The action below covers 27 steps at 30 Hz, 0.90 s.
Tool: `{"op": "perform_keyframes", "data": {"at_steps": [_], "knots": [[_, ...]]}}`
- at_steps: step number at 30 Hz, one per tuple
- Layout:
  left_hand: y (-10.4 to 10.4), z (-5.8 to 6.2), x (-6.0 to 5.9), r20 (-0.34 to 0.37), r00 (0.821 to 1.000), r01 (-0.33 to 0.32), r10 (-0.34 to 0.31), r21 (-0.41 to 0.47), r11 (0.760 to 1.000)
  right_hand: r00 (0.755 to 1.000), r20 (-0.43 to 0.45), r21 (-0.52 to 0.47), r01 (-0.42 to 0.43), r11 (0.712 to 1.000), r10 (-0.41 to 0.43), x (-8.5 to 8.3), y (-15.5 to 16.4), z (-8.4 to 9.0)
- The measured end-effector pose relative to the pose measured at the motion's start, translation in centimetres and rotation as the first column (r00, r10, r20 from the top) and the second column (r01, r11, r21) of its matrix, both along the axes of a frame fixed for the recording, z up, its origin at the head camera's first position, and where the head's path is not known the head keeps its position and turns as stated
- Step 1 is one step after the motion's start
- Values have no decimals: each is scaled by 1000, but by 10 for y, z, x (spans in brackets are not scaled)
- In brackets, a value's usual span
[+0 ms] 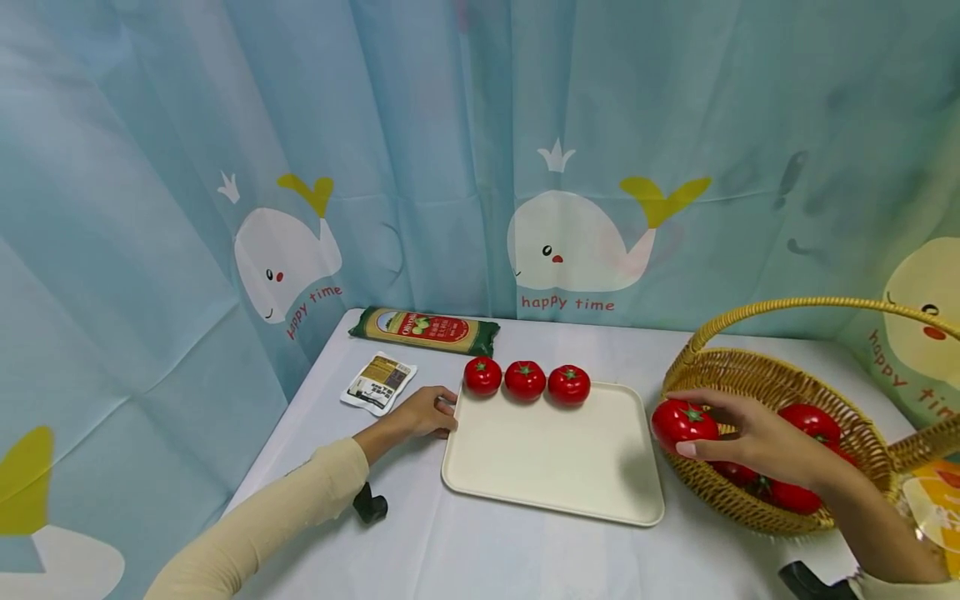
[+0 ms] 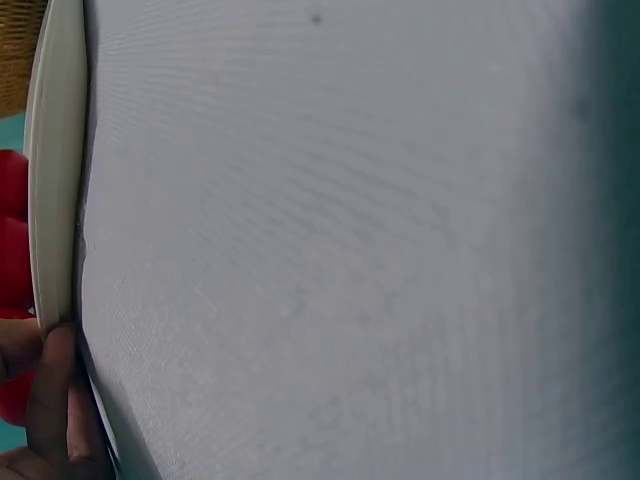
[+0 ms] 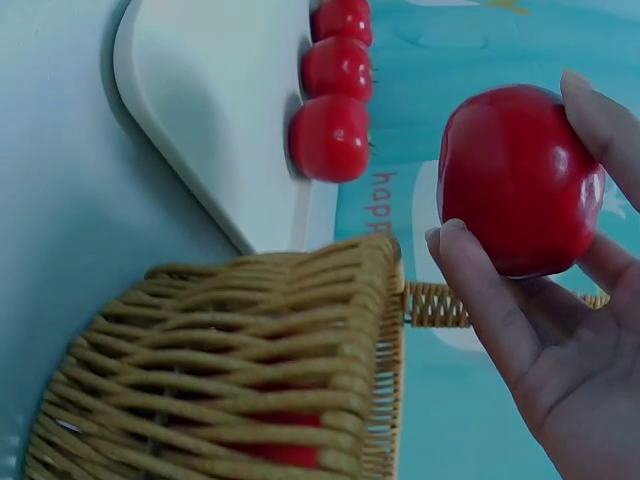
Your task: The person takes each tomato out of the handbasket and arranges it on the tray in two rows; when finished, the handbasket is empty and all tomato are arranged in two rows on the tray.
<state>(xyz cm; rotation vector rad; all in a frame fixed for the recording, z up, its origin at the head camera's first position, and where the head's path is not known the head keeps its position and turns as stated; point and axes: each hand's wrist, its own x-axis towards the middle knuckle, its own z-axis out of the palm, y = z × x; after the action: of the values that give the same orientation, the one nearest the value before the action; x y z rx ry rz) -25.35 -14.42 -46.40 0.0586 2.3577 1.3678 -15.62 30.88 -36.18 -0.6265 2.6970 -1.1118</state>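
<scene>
My right hand point(image 1: 757, 437) grips a red tomato point(image 1: 684, 423) with a green stem top, held over the left rim of the wicker basket point(image 1: 720, 492). The right wrist view shows fingers and thumb curled round that tomato point(image 3: 520, 180). On the left, my left hand point(image 1: 423, 412) pinches the left edge of a cream tray point(image 1: 555, 458); its thumb lies on the rim point(image 2: 58, 200) in the left wrist view. Three tomatoes point(image 1: 525, 381) sit in a row along the tray's back edge. More tomatoes point(image 1: 810, 422) lie inside the basket, partly hidden by my right hand and forearm.
Behind the tray's left corner lies a long pasta packet point(image 1: 423, 329). A small white and black pouch point(image 1: 379, 383) is left of the tray. The basket's tall handle point(image 1: 795, 304) arches over it. An orange packet point(image 1: 937, 508) shows at the right edge. A blue curtain point(image 1: 450, 167) hangs behind.
</scene>
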Motion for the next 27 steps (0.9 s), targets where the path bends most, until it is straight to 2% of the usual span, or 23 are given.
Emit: {"op": "perform_keyframes", "data": {"at_steps": [21, 27], "knots": [[-1, 1, 3, 4, 1000, 3, -3, -1, 1000, 998, 31, -106, 62, 992, -59, -7, -38, -13], [-2, 2, 4, -2, 1000, 2, -2, -12, 1000, 997, 15, -146, 76, 986, -74, -10, -51, -19]]}}
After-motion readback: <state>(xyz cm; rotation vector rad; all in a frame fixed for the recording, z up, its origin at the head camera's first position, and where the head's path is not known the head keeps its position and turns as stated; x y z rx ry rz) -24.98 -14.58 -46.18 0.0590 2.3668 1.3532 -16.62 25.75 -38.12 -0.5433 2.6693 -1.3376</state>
